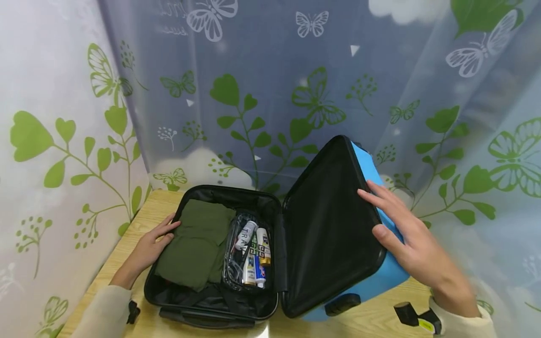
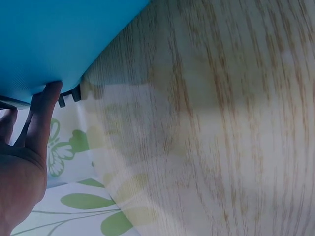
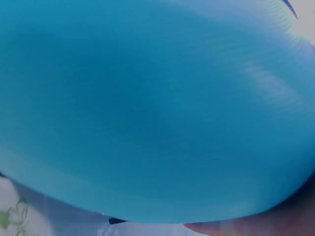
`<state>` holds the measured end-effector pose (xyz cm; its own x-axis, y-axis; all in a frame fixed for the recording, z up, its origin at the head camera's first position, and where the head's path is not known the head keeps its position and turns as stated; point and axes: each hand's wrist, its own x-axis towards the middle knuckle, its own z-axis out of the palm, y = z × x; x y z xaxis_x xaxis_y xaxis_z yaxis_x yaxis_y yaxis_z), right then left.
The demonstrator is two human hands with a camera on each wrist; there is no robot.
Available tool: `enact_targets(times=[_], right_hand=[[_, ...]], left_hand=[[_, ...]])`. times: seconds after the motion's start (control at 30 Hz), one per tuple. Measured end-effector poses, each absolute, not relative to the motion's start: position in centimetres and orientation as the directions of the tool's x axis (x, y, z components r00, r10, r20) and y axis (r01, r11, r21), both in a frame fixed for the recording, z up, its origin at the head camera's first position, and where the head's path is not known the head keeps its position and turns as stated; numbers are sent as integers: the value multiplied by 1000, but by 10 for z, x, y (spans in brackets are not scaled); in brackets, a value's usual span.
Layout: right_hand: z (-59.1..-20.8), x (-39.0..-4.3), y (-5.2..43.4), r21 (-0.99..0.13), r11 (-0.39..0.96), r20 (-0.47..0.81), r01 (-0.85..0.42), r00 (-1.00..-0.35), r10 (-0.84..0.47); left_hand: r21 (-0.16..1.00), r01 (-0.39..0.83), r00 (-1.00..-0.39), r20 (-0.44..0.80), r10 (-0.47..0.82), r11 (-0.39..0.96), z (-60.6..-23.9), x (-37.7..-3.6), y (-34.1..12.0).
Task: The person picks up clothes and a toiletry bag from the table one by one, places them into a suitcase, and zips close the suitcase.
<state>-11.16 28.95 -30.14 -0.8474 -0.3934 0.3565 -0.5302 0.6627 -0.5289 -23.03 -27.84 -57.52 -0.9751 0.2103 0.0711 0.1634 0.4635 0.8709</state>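
Note:
An open suitcase with a blue shell lies on the table, its black-lined base (image 1: 211, 303) holding folded dark green clothes (image 1: 196, 244). Beside the clothes, a clear toiletry pouch (image 1: 238, 277) contains bottles and tubes. My left hand (image 1: 148, 251) rests at the base's left rim, fingertips by the clothes; in the left wrist view, its extended fingers touch the blue shell (image 2: 44, 44). The suitcase lid (image 1: 334, 230) stands tilted up on the right, a black panel covering its inside. My right hand (image 1: 405, 234) holds the lid's outer edge, fingers and thumb over the rim.
The wooden table (image 1: 367, 324) extends beneath the suitcase. A curtain (image 1: 262, 61) printed with leaves and butterflies hangs behind and at both sides, close to the raised lid. A black handle (image 1: 207, 319) sticks out at the base's near side.

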Motion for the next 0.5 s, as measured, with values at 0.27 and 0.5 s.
enact_targets(times=[0.27, 0.5], right_hand=[[-296, -112, 263, -455, 608, 444, -651, -758, -479], [-299, -115, 256, -429, 523, 508, -737, -675, -535]], left_hand=[[876, 161, -975, 70, 211, 454, -574, -229, -279], [870, 193, -968, 93, 234, 454, -576, -228, -282]])
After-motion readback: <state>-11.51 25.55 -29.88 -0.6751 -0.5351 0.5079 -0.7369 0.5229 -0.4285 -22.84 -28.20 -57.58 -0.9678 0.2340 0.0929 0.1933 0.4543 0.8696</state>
